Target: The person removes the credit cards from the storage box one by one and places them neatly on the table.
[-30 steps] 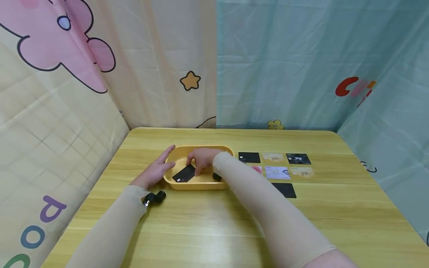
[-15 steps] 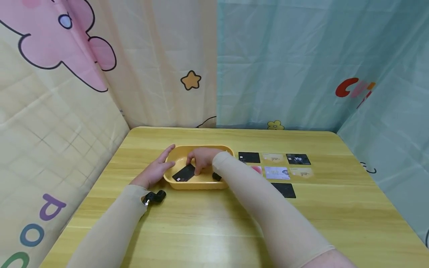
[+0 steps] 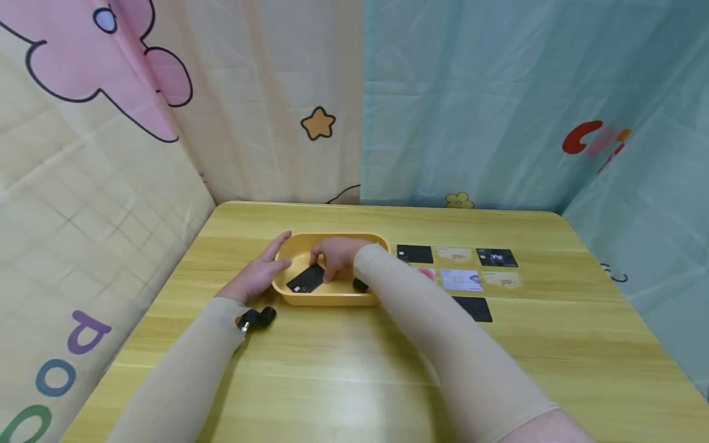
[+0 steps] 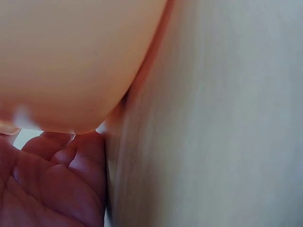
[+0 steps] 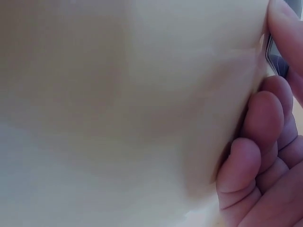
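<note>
A yellow oval-cornered tray [image 3: 327,300] stands on the wooden table. Inside it lies a black card [image 3: 306,280] with a small light chip. My right hand [image 3: 339,255] reaches into the tray and pinches at that card's right end. Seen from the right wrist, thumb and index finger meet at thin dark card edges [image 5: 278,65], while the other curled fingers rest on the tray floor. My left hand [image 3: 256,277] is at the tray's left side, thumb and fingers spread. In the left wrist view its fingers touch the tray's outer wall [image 4: 71,71].
Right of the tray, several cards lie in rows: a black card [image 3: 414,253], a gold card [image 3: 454,255], a dark Vip card [image 3: 496,258], a silver card [image 3: 461,280], another gold card [image 3: 501,280] and a lower black card [image 3: 474,309]. Curtains [image 3: 471,111] hang behind the table.
The whole head view has shifted slightly upward. Both hands, the tray and the black card keep about the same places relative to each other.
</note>
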Available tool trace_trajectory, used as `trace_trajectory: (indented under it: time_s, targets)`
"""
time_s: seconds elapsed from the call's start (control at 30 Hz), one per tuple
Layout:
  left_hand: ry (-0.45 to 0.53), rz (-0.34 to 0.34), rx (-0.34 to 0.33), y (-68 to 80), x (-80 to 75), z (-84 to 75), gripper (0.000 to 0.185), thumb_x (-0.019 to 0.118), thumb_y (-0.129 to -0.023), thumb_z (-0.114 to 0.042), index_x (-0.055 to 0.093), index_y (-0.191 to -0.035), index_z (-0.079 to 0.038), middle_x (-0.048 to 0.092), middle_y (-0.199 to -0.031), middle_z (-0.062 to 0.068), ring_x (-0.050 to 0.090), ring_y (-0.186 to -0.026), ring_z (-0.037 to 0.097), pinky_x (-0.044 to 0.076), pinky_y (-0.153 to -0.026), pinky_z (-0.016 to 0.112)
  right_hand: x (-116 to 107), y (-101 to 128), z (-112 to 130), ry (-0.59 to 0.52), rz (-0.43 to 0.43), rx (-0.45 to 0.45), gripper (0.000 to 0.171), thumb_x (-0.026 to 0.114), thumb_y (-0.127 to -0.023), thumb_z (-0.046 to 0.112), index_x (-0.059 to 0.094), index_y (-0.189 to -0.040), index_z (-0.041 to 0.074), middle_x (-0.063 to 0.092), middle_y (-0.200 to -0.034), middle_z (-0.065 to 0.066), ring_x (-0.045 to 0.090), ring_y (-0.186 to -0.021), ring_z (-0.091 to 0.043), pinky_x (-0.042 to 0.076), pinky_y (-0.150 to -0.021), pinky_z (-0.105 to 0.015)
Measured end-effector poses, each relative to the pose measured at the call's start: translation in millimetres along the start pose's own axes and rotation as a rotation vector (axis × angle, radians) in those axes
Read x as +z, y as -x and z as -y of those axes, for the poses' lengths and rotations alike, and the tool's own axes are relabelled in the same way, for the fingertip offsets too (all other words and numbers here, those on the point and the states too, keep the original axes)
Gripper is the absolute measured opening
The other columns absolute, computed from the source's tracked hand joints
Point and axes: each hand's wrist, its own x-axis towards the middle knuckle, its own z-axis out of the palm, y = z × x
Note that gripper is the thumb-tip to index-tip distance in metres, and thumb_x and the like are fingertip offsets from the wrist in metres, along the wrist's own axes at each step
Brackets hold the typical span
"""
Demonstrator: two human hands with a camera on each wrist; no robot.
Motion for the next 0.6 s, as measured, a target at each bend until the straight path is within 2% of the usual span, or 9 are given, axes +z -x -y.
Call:
trace_trajectory:
  time_s: [0.23, 0.6]
  targets:
    - [0.0, 0.003, -0.007, -3.7, 0.4, -1.3, 0.068, 0.042, -0.112, -0.032, 0.006, -0.168, -0.047, 0.0, -0.18, 0.005, 0.003, -0.163, 0.043, 0.005, -0.128, 0.07, -2.7, 2.0, -2.1, 0.008, 0.0, -0.019, 0.047, 0.087, -0.087, 0.016, 0.068, -0.13, 0.021, 0.063, -0.103, -0.004, 0.058, -0.089, -0.02, 0.047, -0.081, -0.03]
    - [-0.016, 0.0, 0.002, -1.0, 0.1, 0.8, 0.07, 0.045, -0.112, -0.032, 0.007, -0.169, -0.045, 0.0, -0.179, 0.008, 0.006, -0.162, 0.046, 0.012, -0.129, 0.068, -1.8, 0.8, -2.6, -0.02, 0.014, -0.042, 0.048, 0.088, -0.086, 0.016, 0.066, -0.129, 0.02, 0.061, -0.092, -0.003, 0.057, -0.077, -0.017, 0.047, -0.07, -0.027]
